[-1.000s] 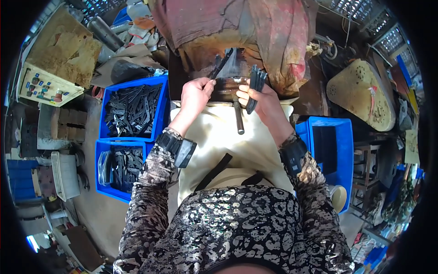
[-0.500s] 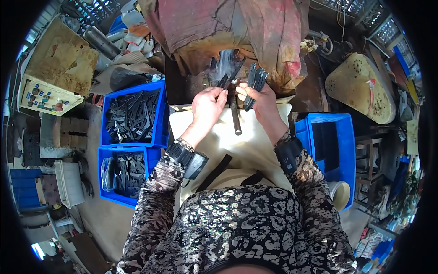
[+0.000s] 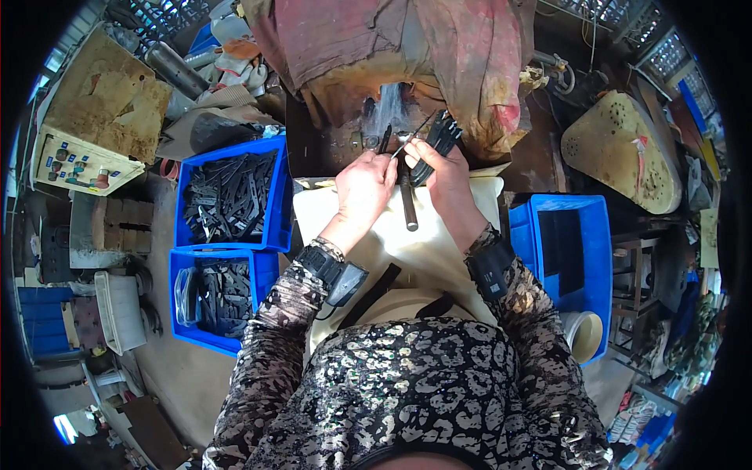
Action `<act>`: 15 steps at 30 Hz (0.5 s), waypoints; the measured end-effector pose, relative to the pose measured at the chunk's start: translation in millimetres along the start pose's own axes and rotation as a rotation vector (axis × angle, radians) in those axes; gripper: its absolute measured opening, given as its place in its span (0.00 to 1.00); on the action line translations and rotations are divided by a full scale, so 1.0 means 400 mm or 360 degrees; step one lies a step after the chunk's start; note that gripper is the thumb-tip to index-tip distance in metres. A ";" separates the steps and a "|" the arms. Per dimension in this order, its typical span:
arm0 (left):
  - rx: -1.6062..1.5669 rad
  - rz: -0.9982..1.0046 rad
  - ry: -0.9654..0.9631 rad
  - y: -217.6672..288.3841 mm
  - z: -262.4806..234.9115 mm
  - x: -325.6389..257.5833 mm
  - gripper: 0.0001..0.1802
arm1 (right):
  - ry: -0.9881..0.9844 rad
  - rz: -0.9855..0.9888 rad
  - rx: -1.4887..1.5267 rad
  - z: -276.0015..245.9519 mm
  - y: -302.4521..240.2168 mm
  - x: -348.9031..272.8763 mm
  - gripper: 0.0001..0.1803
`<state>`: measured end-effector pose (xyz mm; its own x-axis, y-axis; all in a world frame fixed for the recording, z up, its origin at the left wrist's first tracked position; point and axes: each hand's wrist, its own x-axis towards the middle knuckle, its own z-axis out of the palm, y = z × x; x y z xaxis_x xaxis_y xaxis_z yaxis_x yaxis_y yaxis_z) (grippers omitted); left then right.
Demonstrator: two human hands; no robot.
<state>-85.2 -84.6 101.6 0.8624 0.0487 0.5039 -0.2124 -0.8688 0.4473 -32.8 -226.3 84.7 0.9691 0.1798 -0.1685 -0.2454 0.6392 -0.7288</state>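
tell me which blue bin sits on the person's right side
The lone blue bin beside the right forearm, looking mostly empty; the other two bins sit stacked on the left, holding dark parts.

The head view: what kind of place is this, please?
Probably a small, cluttered workshop for metal parts. Blue plastic crates hold many dark flat strips, the right hand grips a bundle of such black strips, and a rusty cloth-draped machine stands ahead.

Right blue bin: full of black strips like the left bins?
No. The right blue bin looks mostly bare inside, while both left blue bins hold piles of black strips.
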 end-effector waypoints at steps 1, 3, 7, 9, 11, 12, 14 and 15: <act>0.0050 0.0011 -0.0024 0.001 0.002 -0.001 0.07 | 0.0002 -0.0001 0.0000 -0.001 0.007 0.003 0.10; 0.0084 0.0027 -0.0053 0.013 0.010 -0.009 0.07 | -0.0073 -0.0087 -0.0017 -0.010 0.028 0.018 0.10; 0.0188 0.0064 -0.0128 0.021 0.014 -0.025 0.07 | -0.0047 -0.0121 -0.0063 0.015 0.037 0.008 0.08; 0.0229 0.0106 -0.0169 0.022 0.014 -0.027 0.08 | -0.0011 -0.0122 -0.0084 0.014 0.039 0.007 0.07; 0.0173 0.0121 -0.0191 0.019 0.014 -0.027 0.08 | -0.0070 -0.0131 -0.0052 0.004 0.042 0.014 0.08; 0.0119 0.0135 -0.0213 0.017 0.013 -0.027 0.08 | -0.0099 -0.0135 -0.0035 -0.002 0.043 0.017 0.10; 0.0067 0.0148 -0.0235 0.010 0.013 -0.028 0.08 | -0.0082 -0.0138 -0.0087 -0.008 0.037 0.015 0.09; 0.0000 0.0120 -0.0244 0.006 0.013 -0.030 0.08 | -0.0066 -0.0140 -0.0140 -0.004 0.030 0.011 0.09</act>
<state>-93.5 -89.8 92.7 0.9039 -0.0926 0.4176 -0.2793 -0.8672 0.4122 -31.6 -219.1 73.9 0.9846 0.1580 -0.0750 -0.1547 0.5864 -0.7951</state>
